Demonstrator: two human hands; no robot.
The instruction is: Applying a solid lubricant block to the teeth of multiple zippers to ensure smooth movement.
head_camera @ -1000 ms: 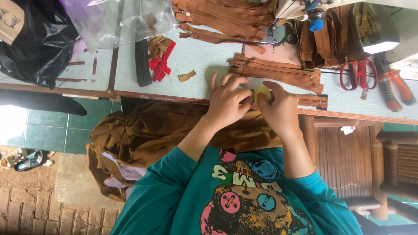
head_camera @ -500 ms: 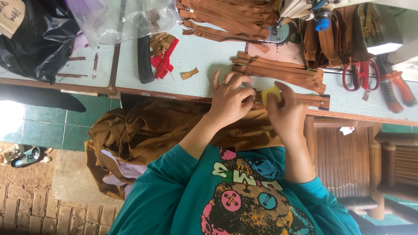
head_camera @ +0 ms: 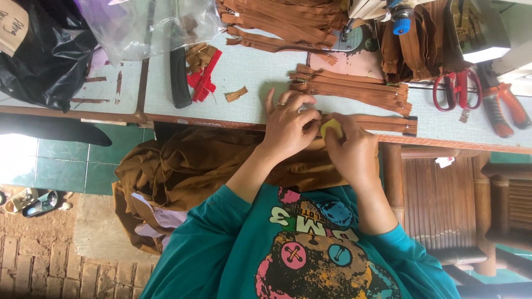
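My left hand (head_camera: 288, 130) rests at the table's front edge, fingers pinched on a brown zipper (head_camera: 382, 123) that lies along that edge. Touching it on the right, my right hand (head_camera: 353, 150) grips a small yellow piece (head_camera: 332, 128) against the same zipper. Just beyond my fingers several more brown zippers (head_camera: 354, 88) lie side by side on the pale tabletop (head_camera: 249, 72). Brown fabric (head_camera: 188, 166) is bunched on my lap below the table edge, under my forearms.
Red-handled scissors (head_camera: 457, 88) and orange-handled pliers (head_camera: 501, 111) lie at the right. A heap of brown zippers (head_camera: 288, 22) sits at the back. Red scraps (head_camera: 202, 77), a black bar (head_camera: 178, 77), a clear bag (head_camera: 149, 27) and a black bag (head_camera: 44, 55) are at the left. A wooden chair (head_camera: 443, 194) stands on the right.
Both hands stayed together at the table edge. My right hand shifted a little along the zipper with the yellow piece, and the left fingers closed in towards it.
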